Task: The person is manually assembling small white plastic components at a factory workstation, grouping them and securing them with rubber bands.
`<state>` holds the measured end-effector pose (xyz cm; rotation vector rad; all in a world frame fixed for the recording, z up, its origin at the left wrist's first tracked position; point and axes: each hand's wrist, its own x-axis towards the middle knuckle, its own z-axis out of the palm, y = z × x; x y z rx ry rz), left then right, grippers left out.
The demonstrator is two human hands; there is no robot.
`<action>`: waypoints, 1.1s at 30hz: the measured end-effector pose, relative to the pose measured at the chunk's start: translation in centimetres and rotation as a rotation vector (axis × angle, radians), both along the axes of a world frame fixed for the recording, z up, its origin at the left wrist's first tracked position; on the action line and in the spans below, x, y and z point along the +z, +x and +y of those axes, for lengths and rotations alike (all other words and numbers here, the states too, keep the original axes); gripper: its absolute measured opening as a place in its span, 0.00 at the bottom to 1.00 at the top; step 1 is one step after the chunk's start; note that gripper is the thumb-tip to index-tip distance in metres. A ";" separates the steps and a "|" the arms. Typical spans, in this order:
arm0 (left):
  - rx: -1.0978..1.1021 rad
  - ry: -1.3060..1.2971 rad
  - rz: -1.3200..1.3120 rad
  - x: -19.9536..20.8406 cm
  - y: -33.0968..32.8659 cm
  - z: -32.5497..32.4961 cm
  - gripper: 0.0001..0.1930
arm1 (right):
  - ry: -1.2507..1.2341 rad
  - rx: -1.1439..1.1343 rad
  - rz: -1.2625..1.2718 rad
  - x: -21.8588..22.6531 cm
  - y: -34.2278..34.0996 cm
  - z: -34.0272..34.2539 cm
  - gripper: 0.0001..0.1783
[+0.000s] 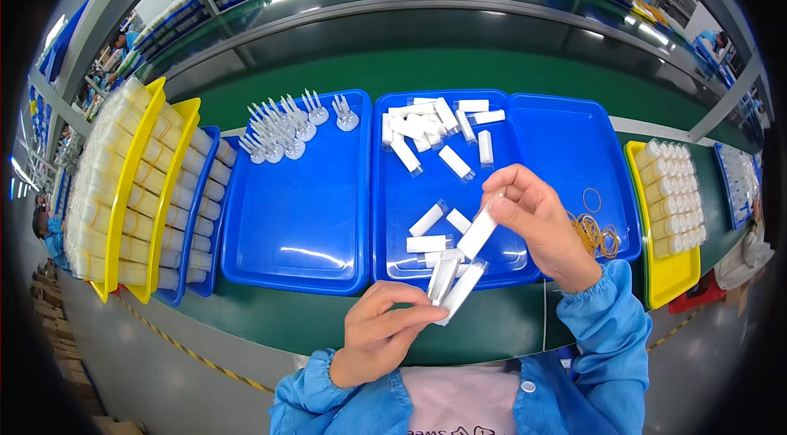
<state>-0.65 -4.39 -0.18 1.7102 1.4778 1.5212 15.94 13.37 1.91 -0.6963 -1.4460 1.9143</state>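
Gathering white pieces (pixel 464 291) seems our step; our left hand (pixel 384 327), narrowly closed, pinches at least two; our right hand (pixel 534 218), likewise, pinches another piece (pixel 478 232) just beyond; adding it likely calls for alignment.

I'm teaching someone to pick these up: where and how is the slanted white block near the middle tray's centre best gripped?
Probably near mid-length, pinched across its two long sides from above. The white block lies flat, long and narrow, with the blue tray showing along both sides. I'd avoid the clear film at its lower-right end, which looks thin.
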 end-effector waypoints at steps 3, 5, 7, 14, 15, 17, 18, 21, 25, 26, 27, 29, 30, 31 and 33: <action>-0.035 0.010 0.041 0.2 0.0 0.1 0.17 | 0.010 0.032 -0.024 -0.2 0.0 -0.2 0.13; -0.019 0.006 0.060 0.3 -0.1 0.1 0.13 | 0.027 0.052 -0.031 0.1 -0.1 0.0 0.12; -0.021 0.011 0.060 0.3 -0.1 0.1 0.13 | 0.048 0.058 -0.087 0.3 0.2 0.3 0.11; -0.085 0.028 0.076 0.4 -0.4 0.1 0.17 | 0.051 0.111 -0.087 0.5 -0.1 0.0 0.12; -0.094 0.026 0.087 0.5 -0.4 0.1 0.17 | 0.036 0.128 -0.087 0.5 0.0 0.1 0.11; -0.124 0.029 0.110 0.6 -0.7 0.2 0.18 | 0.002 0.166 -0.086 0.5 0.2 0.2 0.11; -0.137 0.028 0.121 0.6 -0.7 0.2 0.18 | 0.040 0.170 -0.105 0.6 0.2 0.0 0.11; -0.123 0.020 0.145 0.6 -0.6 0.4 0.20 | 0.146 0.188 -0.148 0.8 0.0 -0.8 0.12; 0.144 -0.009 0.058 0.5 0.7 -0.3 0.11 | 0.117 0.173 -0.127 0.3 -0.8 -3.3 0.11; 0.193 0.013 0.037 0.5 0.9 -0.2 0.11 | 0.091 0.174 -0.126 0.3 -0.9 -3.7 0.10; 0.242 0.035 0.016 0.4 1.0 0.1 0.11 | 0.153 0.171 -0.128 0.4 -0.8 -3.9 0.10; 0.162 -0.034 -0.003 -0.3 0.1 -0.2 0.09 | 0.274 0.162 -0.131 0.4 -0.6 -4.0 0.10; 0.163 -0.046 0.004 -0.9 -0.4 -0.2 0.09 | 0.332 0.183 -0.167 0.5 -0.6 -3.7 0.11; 0.165 -0.058 0.011 -1.4 -0.8 -0.2 0.09 | 0.390 0.203 -0.203 0.7 -0.7 -3.0 0.12; 0.211 -0.074 -0.053 -1.6 -1.4 -0.5 0.09 | 0.549 0.167 -0.246 0.4 -1.0 -1.1 0.16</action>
